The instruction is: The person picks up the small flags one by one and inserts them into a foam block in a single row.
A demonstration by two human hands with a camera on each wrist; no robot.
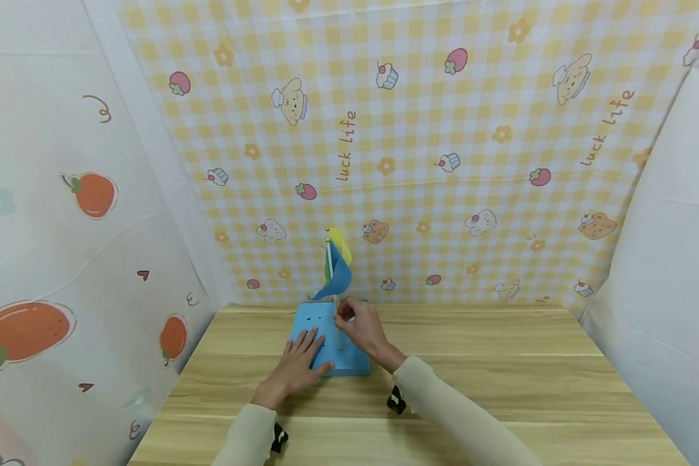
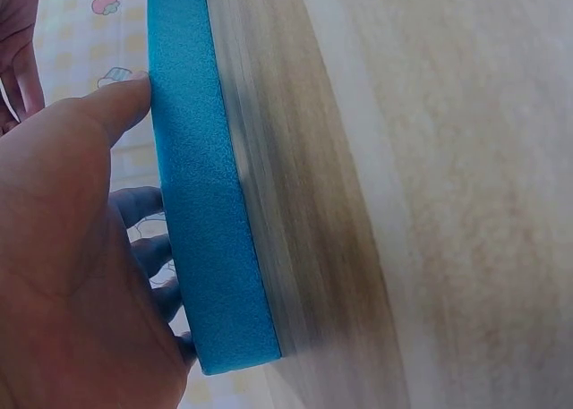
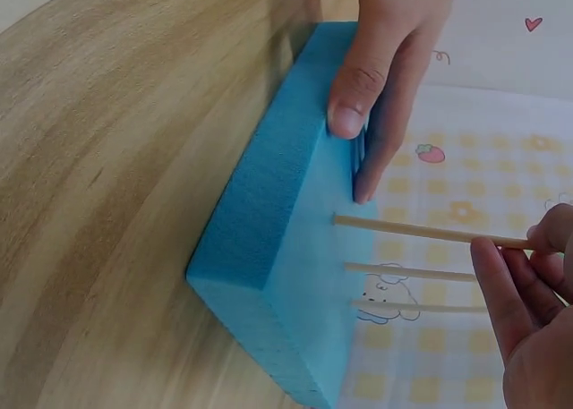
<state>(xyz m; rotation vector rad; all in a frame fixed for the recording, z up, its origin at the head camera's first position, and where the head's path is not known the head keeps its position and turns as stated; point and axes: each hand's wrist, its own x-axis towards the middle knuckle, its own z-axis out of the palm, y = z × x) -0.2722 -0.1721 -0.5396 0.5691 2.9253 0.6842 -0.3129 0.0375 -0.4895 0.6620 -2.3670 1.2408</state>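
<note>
A light blue foam block lies on the wooden table. My left hand rests on its left part, fingers spread, the thumb at the near edge. With thumb and fingertips my right hand pinches the thin wooden stick of a blue flag; the stick's lower end meets the block's top face. Two more sticks stand in the block behind it. Above, a yellow flag and a green flag show partly behind the blue one.
Small dark holes dot the block's top. The wooden table reaches out on both sides. A yellow checked cloth hangs behind it, with white printed sheets at the left. Black wrist straps hang under both sleeves.
</note>
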